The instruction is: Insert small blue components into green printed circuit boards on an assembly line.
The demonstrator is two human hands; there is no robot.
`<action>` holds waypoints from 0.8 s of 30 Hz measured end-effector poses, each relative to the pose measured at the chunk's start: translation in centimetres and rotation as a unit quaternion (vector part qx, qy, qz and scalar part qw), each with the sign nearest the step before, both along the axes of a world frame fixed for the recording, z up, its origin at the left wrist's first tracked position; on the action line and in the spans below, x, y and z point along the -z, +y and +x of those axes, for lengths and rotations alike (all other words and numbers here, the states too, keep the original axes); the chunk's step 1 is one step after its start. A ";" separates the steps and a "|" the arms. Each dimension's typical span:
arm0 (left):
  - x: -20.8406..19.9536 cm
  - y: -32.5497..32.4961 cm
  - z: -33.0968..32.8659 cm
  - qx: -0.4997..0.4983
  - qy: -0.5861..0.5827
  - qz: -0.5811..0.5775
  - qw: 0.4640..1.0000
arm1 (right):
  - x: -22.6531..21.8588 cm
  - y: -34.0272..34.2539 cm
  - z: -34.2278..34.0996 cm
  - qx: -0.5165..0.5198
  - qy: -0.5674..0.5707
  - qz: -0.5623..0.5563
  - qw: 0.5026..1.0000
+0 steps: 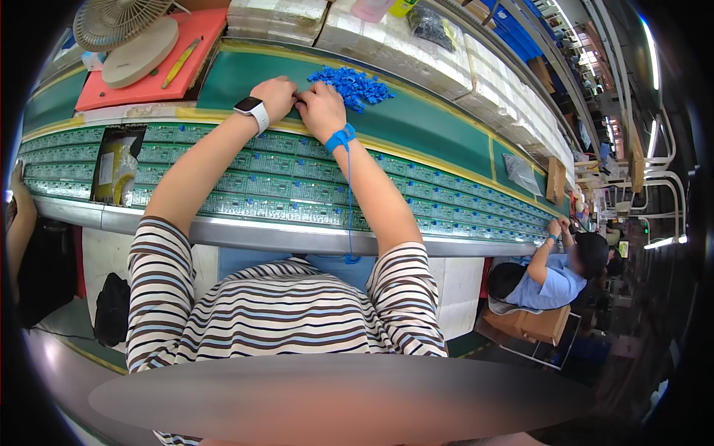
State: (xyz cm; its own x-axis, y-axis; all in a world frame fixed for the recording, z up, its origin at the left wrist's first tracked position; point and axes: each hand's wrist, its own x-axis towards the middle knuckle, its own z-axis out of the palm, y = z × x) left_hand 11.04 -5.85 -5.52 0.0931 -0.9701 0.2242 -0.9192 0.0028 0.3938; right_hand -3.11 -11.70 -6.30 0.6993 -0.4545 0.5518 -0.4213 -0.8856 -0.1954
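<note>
My left hand, with a white smartwatch on its wrist, and my right hand, wearing a blue wrist strap with a cord, are close together over the green work surface. The fingers of both are curled in; whatever they pinch is hidden. Just beyond my right hand lies a loose pile of small blue components. Beneath my forearms run several long rows of green circuit boards, some carrying blue parts.
At the left, a red mat holds a fan, a round disc and a yellow hand tool. A yellow package sits among the boards. White taped blocks line the back. Co-workers sit right and far left.
</note>
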 end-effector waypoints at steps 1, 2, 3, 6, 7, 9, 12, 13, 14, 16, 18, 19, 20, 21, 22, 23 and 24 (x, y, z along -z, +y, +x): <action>-0.1 -0.1 -0.1 0.001 0.016 -0.006 1.000 | 0.1 -0.1 0.0 0.001 0.000 0.002 1.000; -0.2 -0.1 -0.2 0.002 0.032 -0.013 0.999 | 0.1 -0.4 -0.1 0.001 0.015 0.014 1.000; -0.1 -0.1 -0.1 -0.001 0.030 -0.010 0.999 | 0.0 -0.4 0.0 -0.002 0.028 0.027 0.999; -0.2 0.3 0.1 -0.012 0.055 -0.017 0.998 | -0.1 0.1 0.1 -0.006 0.045 0.030 0.999; -0.6 0.7 0.0 -0.010 0.084 -0.011 0.996 | -0.2 0.3 0.2 0.003 0.058 0.039 0.998; -0.6 1.6 0.4 -0.016 0.117 -0.014 0.993 | -0.5 0.5 0.1 0.001 0.063 0.054 0.997; -3.0 6.1 1.2 -0.012 0.184 -0.090 0.979 | -1.2 0.6 -0.1 0.002 0.078 0.080 0.994; -3.1 7.6 2.0 -0.007 0.169 -0.105 0.980 | -1.2 0.6 -0.2 0.007 0.083 0.078 0.993; -3.2 9.2 3.1 -0.003 0.153 -0.121 0.981 | -1.2 0.4 -0.2 0.010 0.088 0.075 0.993; -3.2 12.5 5.3 -0.035 0.169 -0.050 0.984 | -1.1 0.3 -0.1 0.012 0.094 0.050 0.994; -3.3 15.6 7.1 -0.059 0.172 -0.025 0.983 | -1.0 0.5 0.2 0.012 0.099 0.025 0.995; -3.1 16.8 7.9 -0.080 0.177 -0.001 0.981 | -1.1 0.5 0.3 0.018 0.095 -0.002 0.995; -2.8 17.7 8.5 -0.082 0.177 -0.001 0.981 | -1.1 0.7 0.5 0.026 0.092 -0.029 0.995; -2.6 18.7 9.0 -0.085 0.148 0.000 0.985 | -1.4 1.1 0.9 0.025 0.070 -0.041 0.996; -2.3 19.5 9.5 -0.086 0.118 0.001 0.989 | -1.4 1.6 1.3 0.020 0.070 -0.040 0.997; -1.9 20.0 9.8 -0.099 0.091 0.018 0.991 | -1.4 2.1 1.9 0.002 0.040 -0.007 0.999; -1.4 20.2 10.0 -0.101 0.093 0.018 0.990 | -1.4 2.8 2.2 -0.015 0.012 0.025 0.999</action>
State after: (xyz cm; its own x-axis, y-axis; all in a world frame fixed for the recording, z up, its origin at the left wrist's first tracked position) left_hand 21.02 14.34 -4.11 0.3225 -0.9344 0.1513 -0.8113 -0.1905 0.5527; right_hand -0.90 -8.87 -4.90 0.7261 -0.4603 0.5108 -0.4003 -0.8870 -0.2303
